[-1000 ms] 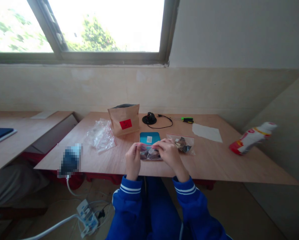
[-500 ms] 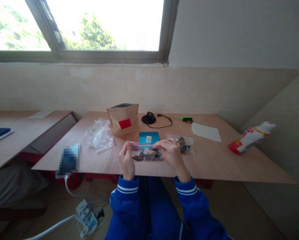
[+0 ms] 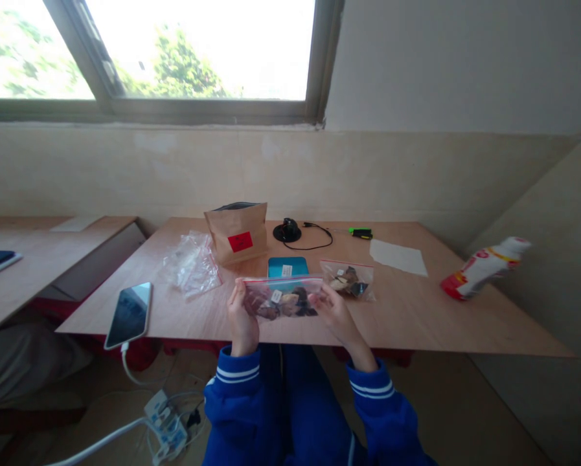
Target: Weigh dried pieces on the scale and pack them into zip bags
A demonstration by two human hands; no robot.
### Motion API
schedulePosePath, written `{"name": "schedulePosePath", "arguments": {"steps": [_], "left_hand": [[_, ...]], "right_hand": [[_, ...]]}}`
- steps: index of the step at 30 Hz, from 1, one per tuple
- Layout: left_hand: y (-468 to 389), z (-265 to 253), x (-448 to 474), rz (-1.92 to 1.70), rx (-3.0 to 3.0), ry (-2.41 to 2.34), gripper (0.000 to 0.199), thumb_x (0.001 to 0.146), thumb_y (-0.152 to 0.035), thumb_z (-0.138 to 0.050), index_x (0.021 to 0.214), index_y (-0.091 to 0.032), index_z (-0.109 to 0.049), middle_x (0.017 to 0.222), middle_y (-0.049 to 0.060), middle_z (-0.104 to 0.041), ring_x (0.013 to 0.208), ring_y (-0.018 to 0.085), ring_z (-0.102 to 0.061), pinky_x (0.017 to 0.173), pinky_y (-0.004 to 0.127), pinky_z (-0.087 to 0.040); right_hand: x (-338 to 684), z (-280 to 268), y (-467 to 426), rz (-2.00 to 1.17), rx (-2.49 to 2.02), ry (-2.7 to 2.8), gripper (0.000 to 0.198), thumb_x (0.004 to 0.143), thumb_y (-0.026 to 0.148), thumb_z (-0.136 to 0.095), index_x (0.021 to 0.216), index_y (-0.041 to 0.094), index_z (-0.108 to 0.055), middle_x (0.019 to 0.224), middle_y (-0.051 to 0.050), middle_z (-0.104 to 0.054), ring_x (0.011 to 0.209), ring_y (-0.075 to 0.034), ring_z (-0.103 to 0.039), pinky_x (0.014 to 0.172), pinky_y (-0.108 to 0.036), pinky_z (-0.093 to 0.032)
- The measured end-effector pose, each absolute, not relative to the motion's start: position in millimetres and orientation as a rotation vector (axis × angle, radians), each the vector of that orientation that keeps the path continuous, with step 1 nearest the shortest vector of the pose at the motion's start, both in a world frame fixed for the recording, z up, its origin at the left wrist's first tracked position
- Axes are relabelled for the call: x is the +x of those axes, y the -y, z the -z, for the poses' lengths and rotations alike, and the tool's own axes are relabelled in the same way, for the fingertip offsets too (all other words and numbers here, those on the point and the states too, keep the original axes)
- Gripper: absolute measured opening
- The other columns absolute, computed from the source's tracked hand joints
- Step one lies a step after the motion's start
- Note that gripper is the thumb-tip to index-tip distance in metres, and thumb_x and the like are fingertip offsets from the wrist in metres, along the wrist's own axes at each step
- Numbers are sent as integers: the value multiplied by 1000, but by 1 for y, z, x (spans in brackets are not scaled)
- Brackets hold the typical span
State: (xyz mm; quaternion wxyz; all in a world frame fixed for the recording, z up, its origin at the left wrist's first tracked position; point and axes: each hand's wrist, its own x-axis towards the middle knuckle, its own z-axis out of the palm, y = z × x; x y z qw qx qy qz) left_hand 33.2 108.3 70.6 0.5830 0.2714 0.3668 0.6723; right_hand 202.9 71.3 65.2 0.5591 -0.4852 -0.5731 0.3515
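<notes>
Between my two hands hangs a clear zip bag with a red strip along its top, a small white label, and brown and dark pieces inside. My left hand pinches its upper left corner. At the right side, my right hand grips the bag's edge with fingers and thumb. Just behind the held bag lies a teal flat object with a white label, partly covered by it. A second zip bag of similar brown and dark pieces rests on the table to the right.
A brown paper pouch with a red label stands behind crumpled clear bags. A black round-based device, a screwdriver, white paper and a tilted bottle lie around. A plugged-in phone is at the left edge.
My right hand has slid from the bag's zip strip out to its right side and lower. The bag now shows more fully, its red strip stretched across the top.
</notes>
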Motion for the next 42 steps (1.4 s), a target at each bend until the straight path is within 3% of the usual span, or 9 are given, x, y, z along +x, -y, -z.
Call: {"name": "schedulePosePath", "arguments": {"steps": [5,9,16,22,26,29,34,38,42], "left_hand": [[-105,-65,39,-1437,724,-883,50,81,-57,-52,99,-13,-67,89,9,-72,77,16,-67,71,27,-50],[-104,-59,32,-1336,908,-921,50,82,-55,-52,108,-14,-65,111,13,-69,85,19,-67,76,30,-51],[-97,-48,24,-1260,986,-989,43,84,-51,-50,99,-14,-66,101,11,-71,80,18,-67,73,29,-50],[-98,-43,20,-1243,1005,-1022,43,85,-50,-47,97,-14,-66,98,10,-71,79,17,-66,71,28,-50],[-99,-41,14,-1253,996,-1046,43,84,-51,-48,97,-15,-66,96,9,-71,76,16,-65,70,27,-49],[-99,-39,12,-1249,991,-1047,43,83,-52,-49,98,-15,-66,97,9,-71,77,16,-65,70,27,-49],[-99,-36,11,-1248,975,-1065,43,82,-51,-49,97,-14,-66,96,9,-71,75,16,-64,69,27,-49],[-99,-37,9,-1248,973,-1073,43,82,-51,-50,96,-14,-66,95,10,-71,75,17,-64,68,27,-49],[-100,-37,4,-1265,959,-1089,43,80,-50,-52,95,-13,-66,92,10,-70,74,17,-64,68,28,-48]], "right_hand": [[203,-51,-72,-815,-1255,1018,46,75,57,-63,92,15,-70,94,-9,-73,90,-24,-66,77,-32,-53],[240,-44,-85,-708,-1370,724,50,68,61,-66,83,14,-70,80,-8,-73,71,-23,-66,57,-30,-52],[331,-34,-116,-446,-1728,625,43,77,44,-50,97,9,-66,82,-10,-70,51,-17,-61,39,-26,-46],[359,-23,-131,-130,-2046,796,35,77,31,-49,98,7,-64,92,-19,-69,84,-28,-66,71,-37,-53],[355,-21,-134,-39,-2062,898,52,78,34,-52,120,4,-52,113,-25,-61,106,-33,-58,89,-44,-47],[343,-22,-132,236,-2098,1004,64,82,37,-51,133,0,-40,133,-30,-46,121,-39,-45,97,-54,-38],[305,-16,-125,400,-2084,1403,54,91,48,-38,137,20,-44,149,-19,-31,128,-41,-37,96,-60,-36],[288,6,-119,383,-2180,1752,69,87,57,-42,145,20,-34,154,-17,-24,137,-44,-23,102,-68,-25],[300,20,-123,408,-2193,1903,62,91,47,-42,146,22,-30,154,-14,-26,140,-39,-19,105,-67,-21]]}}
